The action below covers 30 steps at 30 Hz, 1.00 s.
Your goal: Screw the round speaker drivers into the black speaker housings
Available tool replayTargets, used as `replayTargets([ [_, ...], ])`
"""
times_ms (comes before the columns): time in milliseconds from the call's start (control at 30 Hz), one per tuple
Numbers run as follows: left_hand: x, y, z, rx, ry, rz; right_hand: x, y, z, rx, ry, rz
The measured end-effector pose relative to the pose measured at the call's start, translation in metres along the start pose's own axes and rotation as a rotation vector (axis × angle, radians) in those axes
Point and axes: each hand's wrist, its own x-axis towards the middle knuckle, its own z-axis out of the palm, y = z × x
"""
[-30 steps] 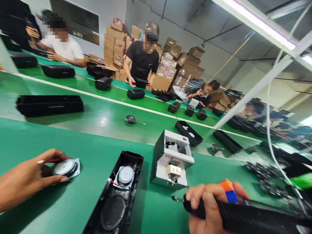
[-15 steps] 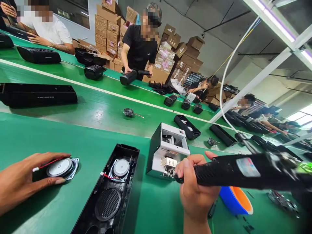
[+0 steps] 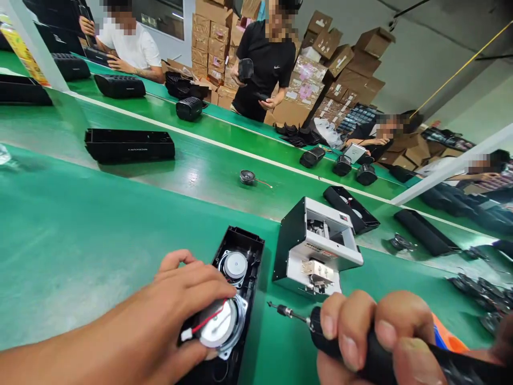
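My left hand (image 3: 180, 305) grips a round speaker driver (image 3: 219, 327) by its rim, with a red wire and white plug at its near side. It is over the long black speaker housing (image 3: 256, 267), covering the housing's middle; whether it touches cannot be made out. A second speaker driver (image 3: 235, 266) sits inside the housing's far end. My right hand (image 3: 372, 337) is wrapped round a black electric screwdriver (image 3: 323, 329). The screwdriver's bit points left, to the right of the housing and apart from it.
A grey and black screw feeder (image 3: 320, 246) stands beyond the screwdriver. An orange and blue bowl (image 3: 449, 337) is partly behind my right hand. Along the green belt lie a loose speaker driver (image 3: 247, 177) and a black housing (image 3: 130, 145). Co-workers sit and stand across the belt.
My left hand has carried the speaker driver from the bench at left to over the housing. My right hand has lowered the screwdriver, whose bit now shows. The view has shifted.
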Motion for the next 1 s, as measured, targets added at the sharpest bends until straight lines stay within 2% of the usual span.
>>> replayTargets([
  [133, 0.015, 0.001, 0.028, -0.139, -0.030, -0.043, -0.001, -0.001, 0.018, -0.009, -0.108, 0.068],
  [233, 0.015, -0.003, 0.039, -0.141, -0.126, -0.114, -0.008, 0.005, 0.030, 0.061, -0.068, 0.112],
  [367, 0.012, -0.002, 0.037, -0.128, -0.179, -0.177, -0.018, 0.022, 0.035, 0.103, -0.082, 0.109],
  [500, 0.012, -0.002, 0.037, -0.088, -0.130, -0.140, -0.020, 0.025, 0.033, 0.119, -0.142, 0.117],
  [567, 0.014, -0.003, 0.040, -0.046, -0.130, -0.113, -0.020, 0.022, 0.037, 0.119, -0.094, 0.150],
  [667, 0.017, -0.006, 0.045, -0.003, -0.152, -0.088, -0.024, 0.022, 0.047, 0.072, 0.044, 0.199],
  [700, 0.017, -0.006, 0.046, 0.004, -0.157, -0.084, -0.025, 0.024, 0.050, 0.061, 0.045, 0.193],
  [833, 0.015, -0.009, 0.049, 0.017, -0.134, -0.080, -0.030, 0.037, 0.048, 0.040, -0.052, 0.161],
  [1000, 0.015, -0.010, 0.052, 0.033, -0.084, -0.067, -0.033, 0.049, 0.040, 0.036, -0.094, 0.177],
])
